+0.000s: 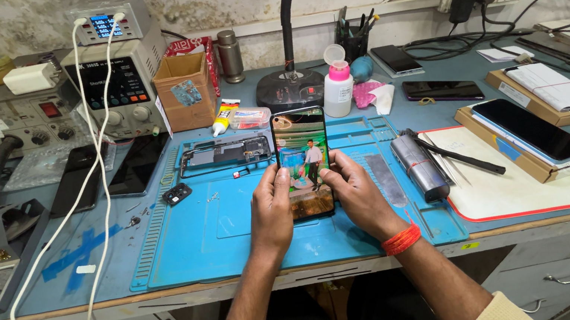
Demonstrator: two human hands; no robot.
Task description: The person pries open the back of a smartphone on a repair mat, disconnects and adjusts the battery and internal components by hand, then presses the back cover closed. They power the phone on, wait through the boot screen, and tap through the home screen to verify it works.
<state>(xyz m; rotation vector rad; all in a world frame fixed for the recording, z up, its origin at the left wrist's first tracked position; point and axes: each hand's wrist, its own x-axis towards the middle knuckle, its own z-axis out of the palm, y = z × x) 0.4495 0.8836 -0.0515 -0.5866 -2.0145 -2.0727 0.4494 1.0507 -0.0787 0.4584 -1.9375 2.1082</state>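
Phone lit and in both hands, its frame lying apart on the mat

Hands meet over the middle of the blue silicone work mat (186, 254), near the front edge of the desk (56, 288). The left hand (270, 211) and the right hand (358, 198) hold a slim black smartphone with a glowing colour screen (303, 159) upright between them; the fingers of each hand are clamped on its long sides, thumbs resting on the lower part of the glass. The screen shows a bright picture, so the display works and appears seated on the body.

Toward the back edge of the mat lies a dark rectangular phone frame with exposed parts (224, 154), well apart from the hands. A small black component (176, 193) and a few tiny screws rest near the mat's left side, so some pieces remain loose. A grey metal cylinder (419, 166) and a black pen-like tool (459, 154) lie just beside the mat's right edge, untouched.

By my judgement the handset in hand is assembled far enough to power on, while the open frame remains unfinished.
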